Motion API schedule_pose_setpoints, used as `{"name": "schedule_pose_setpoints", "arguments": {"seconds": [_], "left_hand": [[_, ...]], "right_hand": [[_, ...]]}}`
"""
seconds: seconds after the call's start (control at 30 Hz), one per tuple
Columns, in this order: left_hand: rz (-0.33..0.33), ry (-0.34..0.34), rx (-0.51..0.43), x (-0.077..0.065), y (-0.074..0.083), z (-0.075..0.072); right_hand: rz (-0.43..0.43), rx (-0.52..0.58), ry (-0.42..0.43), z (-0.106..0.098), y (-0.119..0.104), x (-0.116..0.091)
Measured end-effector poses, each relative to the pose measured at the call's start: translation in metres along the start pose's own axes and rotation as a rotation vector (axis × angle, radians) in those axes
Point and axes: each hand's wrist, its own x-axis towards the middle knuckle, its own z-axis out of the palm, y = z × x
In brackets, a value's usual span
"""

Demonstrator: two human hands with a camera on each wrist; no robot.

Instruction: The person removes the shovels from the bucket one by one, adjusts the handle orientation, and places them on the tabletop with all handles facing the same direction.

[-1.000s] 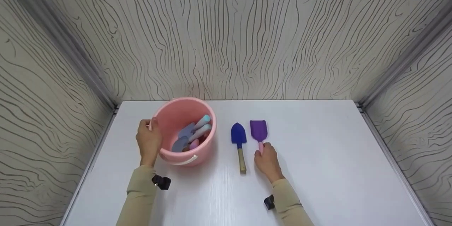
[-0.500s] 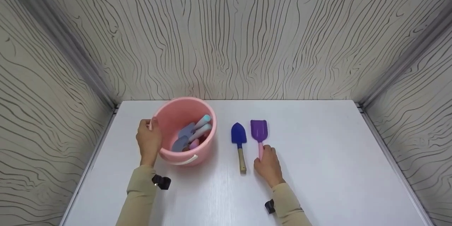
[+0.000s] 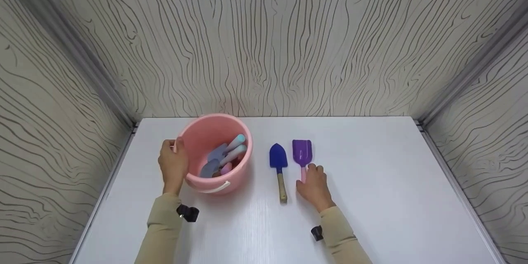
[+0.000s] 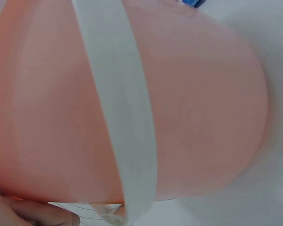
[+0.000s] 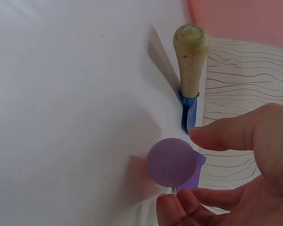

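Note:
At the left of the head view my left hand (image 3: 173, 165) grips the rim of a pink bucket (image 3: 212, 126), thumb over the edge. Inside lie two grey-blue hand tools (image 3: 234, 154) with pale handles and a small pink item (image 3: 226, 168). My right hand (image 3: 315, 187) is around a purple toy shovel (image 3: 302, 152) lying on the table. In the right wrist view, thumb and fingers stand spread on either side of its handle end (image 5: 171, 162), the thumb apart from it. Between bucket and shovel lies a blue trowel (image 3: 278, 156) with a wooden handle (image 5: 191, 61).
The white table (image 3: 383, 181) ends against a wood-patterned back wall (image 3: 264, 49), with similar walls at both sides. A white bucket handle (image 4: 122, 103) hangs down the bucket's near side. Each wrist wears a small black camera (image 3: 188, 213).
My right hand first drew back slightly along the shovel's handle, then moved forward again with its fingers looser. The shovel has barely shifted. My left hand and the bucket have stayed put.

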Motion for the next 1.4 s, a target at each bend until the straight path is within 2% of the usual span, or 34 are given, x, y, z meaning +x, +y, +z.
{"name": "schedule_pose_setpoints", "arguments": {"seconds": [0.23, 0.5, 0.67, 0.9, 1.17, 1.27, 1.4], "left_hand": [[0.009, 0.005, 0.000, -0.001, 0.000, 0.003], [-0.003, -0.011, -0.012, -0.001, 0.003, 0.006], [-0.012, -0.020, -0.018, 0.001, 0.004, 0.004], [-0.014, -0.035, -0.027, 0.000, 0.003, -0.002], [-0.024, -0.024, -0.043, -0.002, 0.001, -0.003], [-0.034, -0.028, -0.046, -0.002, 0.001, -0.002], [-0.041, -0.026, -0.043, -0.001, 0.002, -0.002]], "right_hand": [[-0.113, -0.120, 0.059, -0.019, -0.024, 0.004], [-0.219, -0.141, 0.073, -0.050, -0.066, 0.010], [-0.338, -0.188, 0.084, -0.058, -0.091, 0.009], [-0.512, -0.250, 0.151, -0.054, -0.127, 0.006], [-0.863, -0.332, 0.232, -0.034, -0.157, 0.010], [-0.939, -0.367, 0.208, -0.024, -0.166, 0.011], [-0.963, -0.379, 0.118, -0.015, -0.174, 0.011]]}}
